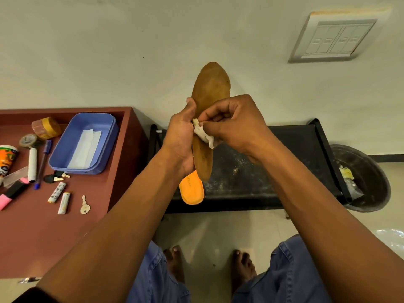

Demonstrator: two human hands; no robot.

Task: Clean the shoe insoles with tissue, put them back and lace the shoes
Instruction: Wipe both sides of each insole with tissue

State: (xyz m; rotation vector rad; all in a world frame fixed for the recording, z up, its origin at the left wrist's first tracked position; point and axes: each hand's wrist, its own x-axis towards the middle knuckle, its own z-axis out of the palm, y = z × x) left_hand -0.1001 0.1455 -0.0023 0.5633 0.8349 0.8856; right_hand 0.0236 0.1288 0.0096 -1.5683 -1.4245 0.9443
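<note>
Brown flat foam insole (211, 92) wiped mid-length, held upright.
Left hand (181, 132) grips its edge; right hand (231, 123) fingers pinch crumpled white tissue (204, 133) against it (long axis runs away from the person).

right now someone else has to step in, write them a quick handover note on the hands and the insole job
Left hand grips the brown insole upright. Right hand pinches a crumpled tissue against its face.
Orange insole lies on the black rack. Spare tissue in the blue box on the table.
Done: wiping under way.
Left: finish wiping, refit insoles, lace; no shoes in view.
</note>
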